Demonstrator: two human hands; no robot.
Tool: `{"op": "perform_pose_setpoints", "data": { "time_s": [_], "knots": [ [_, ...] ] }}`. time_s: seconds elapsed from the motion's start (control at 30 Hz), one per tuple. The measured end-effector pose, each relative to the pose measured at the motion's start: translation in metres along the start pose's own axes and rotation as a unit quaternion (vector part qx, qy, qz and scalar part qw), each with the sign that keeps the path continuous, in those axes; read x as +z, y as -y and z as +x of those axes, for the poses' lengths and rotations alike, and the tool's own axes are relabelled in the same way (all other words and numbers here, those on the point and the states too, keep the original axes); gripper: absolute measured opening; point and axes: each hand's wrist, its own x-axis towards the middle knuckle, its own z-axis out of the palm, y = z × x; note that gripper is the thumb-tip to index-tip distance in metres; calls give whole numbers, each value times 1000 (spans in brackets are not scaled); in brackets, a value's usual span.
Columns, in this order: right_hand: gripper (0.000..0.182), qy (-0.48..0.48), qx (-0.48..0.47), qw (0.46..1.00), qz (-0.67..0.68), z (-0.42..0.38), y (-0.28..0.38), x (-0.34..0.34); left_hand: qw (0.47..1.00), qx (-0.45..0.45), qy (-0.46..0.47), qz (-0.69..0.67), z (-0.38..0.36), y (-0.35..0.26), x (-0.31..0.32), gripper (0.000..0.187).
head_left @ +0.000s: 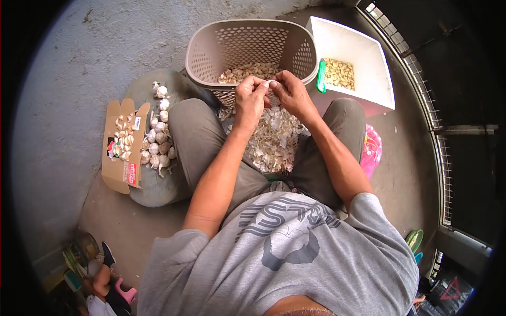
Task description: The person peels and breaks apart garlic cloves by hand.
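Clove (pixel 271 81) pinched between left hand (pixel 250 102) and right hand (pixel 295 95), equally near both, by basket (pixel 211 85)'s near rim; long axis unclear.

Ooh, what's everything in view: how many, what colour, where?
Basket: one, taupe, top centre.
Garlic pieces: many, pale, in basket.
Box: one, white, right of basket.
Peeled cloves: many, cream, in box.
Handle: one, green, box's left edge.
Stand: one, grey, left.
Bulbs: over a dozen, whitish, on stand.
Cardboard: one, brown, over stand's edge.
Loose cloves: many, pale, on cardboard.
Skins: one heap, whitish, centre.
Bag: one, pink, right.
Dish: one, green, lower right.
Stool: one, pink, lower left.
Other person: one, white top, lower left.
Grille: one, grey, right.
Pale piece: one, whitish, centre.
Shirt: one, grey, bottom.
Trousers: one pair, grey, centre.
Left hand: one, bare, at pale piece.
Right hand: one, bare, at pale piece.
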Motion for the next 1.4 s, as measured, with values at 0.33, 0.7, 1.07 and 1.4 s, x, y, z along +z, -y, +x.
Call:
{"op": "perform_pose_setpoints", "data": {
  "time_s": [0.33,0.7,1.07,1.4],
  "knots": [
    [21,-12,-33,999,-6,-9,23,-13,992,41,20,117,1,-4,-3,13],
    [17,-71,-92,993,37,11,43,-39,958,48,93,269,-17,-12,11,13],
    [43,27,51,993,105,21,24,-51,974,-144,90,-149,-17,-12,12,33],
    [49,22,-112,991,-72,-67,97,-25,900,-220,59,-371,-56,-21,6,15]
  ]
}}
